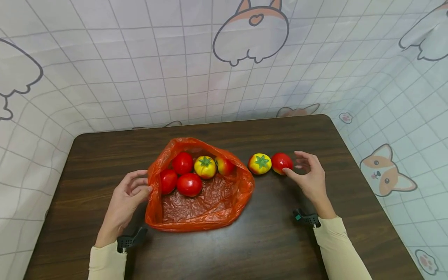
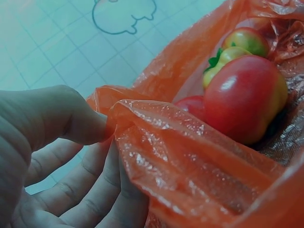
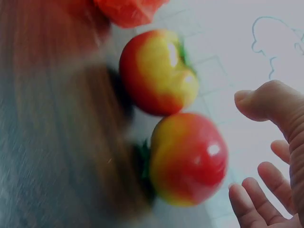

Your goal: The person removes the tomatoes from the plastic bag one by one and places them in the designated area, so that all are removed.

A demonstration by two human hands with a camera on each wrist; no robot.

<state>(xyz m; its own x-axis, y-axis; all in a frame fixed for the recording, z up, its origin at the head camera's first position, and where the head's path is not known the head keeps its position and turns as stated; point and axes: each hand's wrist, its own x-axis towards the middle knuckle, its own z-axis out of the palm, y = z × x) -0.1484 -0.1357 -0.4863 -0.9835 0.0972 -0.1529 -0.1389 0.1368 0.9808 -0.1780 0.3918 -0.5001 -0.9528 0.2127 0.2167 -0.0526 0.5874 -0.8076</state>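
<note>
An orange plastic bag [image 1: 201, 223] lies spread wide on the table with several toy tomatoes inside, among them a red one [image 1: 189, 184] and a yellow one [image 1: 205, 167]. My left hand [image 1: 127, 198] pinches the bag's left rim between thumb and fingers; the left wrist view shows the gathered plastic [image 2: 137, 121] at the thumb tip. To the right of the bag, a yellow-topped tomato [image 1: 260, 163] and a red tomato [image 1: 282, 163] sit side by side. Beside the red one is my right hand [image 1: 309, 179], thumb and fingers spread apart with nothing held.
The dark wooden table [image 1: 224, 256] has rounded far corners. A white grid-patterned cloth [image 1: 175, 70] with cartoon dogs hangs behind it and along the right side. Each wrist carries a small black camera mount, such as the right one [image 1: 307, 218].
</note>
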